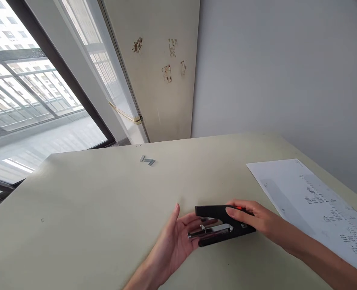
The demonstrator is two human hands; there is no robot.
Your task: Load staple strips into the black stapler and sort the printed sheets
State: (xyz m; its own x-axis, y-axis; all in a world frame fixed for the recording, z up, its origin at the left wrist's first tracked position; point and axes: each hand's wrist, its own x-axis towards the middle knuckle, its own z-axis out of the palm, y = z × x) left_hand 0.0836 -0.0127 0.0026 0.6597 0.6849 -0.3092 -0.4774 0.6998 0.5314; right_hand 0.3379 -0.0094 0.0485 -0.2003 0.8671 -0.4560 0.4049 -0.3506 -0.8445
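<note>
A black stapler (214,211) lies on its side above the table's front part, its metal staple channel showing between the spread jaws. My right hand (254,217) grips its rear end, thumb across the top arm. My left hand (178,241) is open at the stapler's front end, thumb raised and palm turned toward it. The left fingers pass behind the front of the stapler and are partly hidden; whether they touch it I cannot tell. Several short strips of staples (148,160) lie farther back on the table.
Printed paper sheets (287,189) lie on the right side of the pale table (106,209). A single loose staple (42,220) rests at the left. Behind the table stand a grey wall (272,72), a stained panel (166,100) and a window at left.
</note>
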